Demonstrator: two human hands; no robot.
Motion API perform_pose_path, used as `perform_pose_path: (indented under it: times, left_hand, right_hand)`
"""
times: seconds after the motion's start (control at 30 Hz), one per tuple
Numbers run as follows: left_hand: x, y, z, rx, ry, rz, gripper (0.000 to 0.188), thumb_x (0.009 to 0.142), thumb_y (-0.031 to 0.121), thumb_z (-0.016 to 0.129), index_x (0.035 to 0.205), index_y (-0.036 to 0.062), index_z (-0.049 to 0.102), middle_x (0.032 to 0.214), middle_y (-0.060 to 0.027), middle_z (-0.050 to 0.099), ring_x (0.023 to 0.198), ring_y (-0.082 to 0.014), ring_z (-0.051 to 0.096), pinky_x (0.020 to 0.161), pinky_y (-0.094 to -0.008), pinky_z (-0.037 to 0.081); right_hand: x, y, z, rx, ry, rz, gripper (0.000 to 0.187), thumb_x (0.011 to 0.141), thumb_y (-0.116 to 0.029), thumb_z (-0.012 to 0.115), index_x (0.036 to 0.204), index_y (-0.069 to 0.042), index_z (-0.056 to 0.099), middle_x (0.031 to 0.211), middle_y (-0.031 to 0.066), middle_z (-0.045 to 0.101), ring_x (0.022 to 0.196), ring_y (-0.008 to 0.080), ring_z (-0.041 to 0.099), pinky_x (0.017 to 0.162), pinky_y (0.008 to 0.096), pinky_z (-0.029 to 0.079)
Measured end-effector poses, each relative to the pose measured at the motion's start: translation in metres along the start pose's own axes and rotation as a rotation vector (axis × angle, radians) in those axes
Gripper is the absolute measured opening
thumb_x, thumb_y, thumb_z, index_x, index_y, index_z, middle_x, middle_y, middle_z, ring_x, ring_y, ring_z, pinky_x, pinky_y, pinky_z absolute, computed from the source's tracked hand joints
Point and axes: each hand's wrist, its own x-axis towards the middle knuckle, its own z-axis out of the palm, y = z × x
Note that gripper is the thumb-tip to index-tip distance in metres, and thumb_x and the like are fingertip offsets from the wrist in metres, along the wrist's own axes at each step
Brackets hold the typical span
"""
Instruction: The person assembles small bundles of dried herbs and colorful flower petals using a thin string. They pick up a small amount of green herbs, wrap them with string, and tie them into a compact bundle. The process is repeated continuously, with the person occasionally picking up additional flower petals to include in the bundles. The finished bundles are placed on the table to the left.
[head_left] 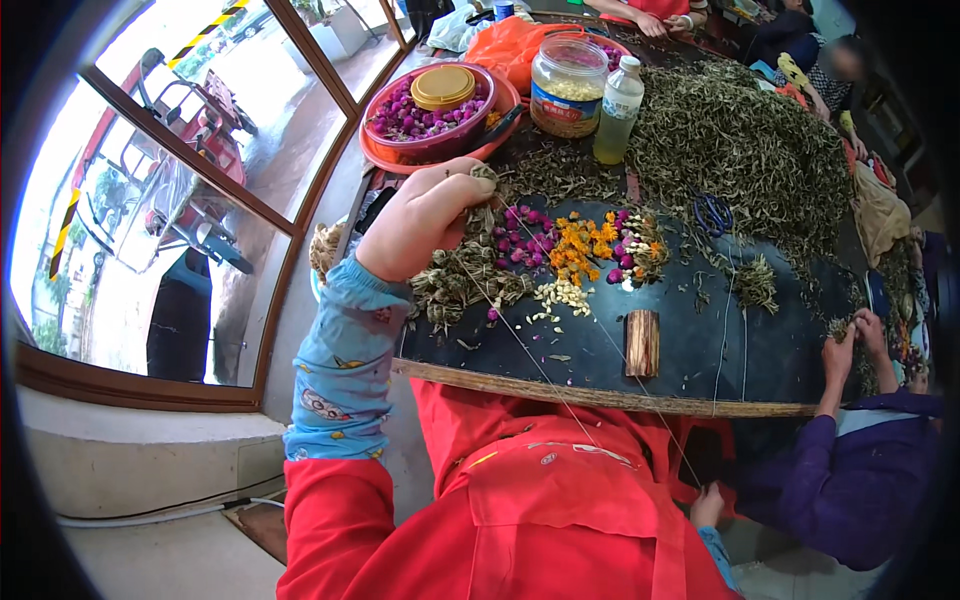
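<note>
My left hand (pixel 425 220) is raised over the table's near left side, its fingers closed round a bundle of dried herbs (pixel 484 176). Pale thread (pixel 655 408) stretches from around that bundle down past the table edge to my right hand (pixel 708 506), low at my right side, which pinches it. A second length of thread (pixel 541 370) slants down over my red apron. Under the left hand lies a pile of dried herb bundles (pixel 460 285). Beside it are purple flower heads (pixel 524 240), orange petals (pixel 578 250) and pale seed-like pieces (pixel 563 297).
A short wooden block (pixel 642 343) sits near the front edge. Blue-handled scissors (pixel 712 214) lie before a large herb heap (pixel 740 150). Behind stand a basin of purple flowers (pixel 480 115), a jar (pixel 568 85) and a bottle (pixel 618 110). A co-worker in purple (pixel 850 490) works at right.
</note>
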Motion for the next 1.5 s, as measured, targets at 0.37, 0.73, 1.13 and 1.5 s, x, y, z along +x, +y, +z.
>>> perform_pose_path:
  times: [0.37,0.73,1.13,1.5]
  left_hand:
    - [0.014,0.055,0.037,-0.637,-0.046,-0.655,0.046,0.078,0.02,0.06,0.116,-0.0049,0.053,0.097,-0.0132,0.059,0.077,-0.0186,0.056,0.063,-0.026,0.042]
    - [0.03,0.066,0.012,-1.135,0.09,-0.385,0.042,0.096,0.031,0.046,0.113,-0.007,0.042,0.073,-0.0002,0.04,0.05,-0.0046,0.03,0.045,-0.0201,0.023]
    - [0.016,0.048,0.022,-1.264,0.109,-0.425,0.034,0.095,0.03,0.048,0.105,-0.0021,0.044,0.075,-0.0015,0.041,0.05,-0.0043,0.03,0.043,-0.0189,0.023]
    - [0.002,0.05,0.075,-1.306,0.112,-0.71,0.036,0.09,0.028,0.05,0.109,-0.0017,0.056,0.085,-0.0047,0.059,0.055,-0.0071,0.043,0.044,-0.0193,0.026]
  right_hand:
    - [0.009,-0.099,-0.033,-0.006,-0.127,-0.114,0.051,0.086,-0.016,0.066,0.133,-0.006,0.047,0.092,0.028,0.067,0.087,0.0461,0.064,0.071,0.0537,0.05]
    - [-0.001,-0.314,-0.1,0.773,-0.639,-0.643,0.028,0.092,-0.021,0.065,0.109,0.0,0.066,0.094,0.0147,0.071,0.082,0.0231,0.069,0.072,0.0315,0.052]
    - [0.018,-0.316,-0.134,1.259,-0.622,-0.309,0.017,0.1,-0.016,0.057,0.095,-0.001,0.063,0.071,-0.0059,0.053,0.06,0.0017,0.044,0.054,0.0193,0.038]
    - [0.019,-0.241,-0.095,0.937,-0.86,-0.133,0.024,0.102,-0.025,0.053,0.095,-0.005,0.064,0.065,-0.0057,0.05,0.055,0.0018,0.042,0.05,0.0188,0.032]
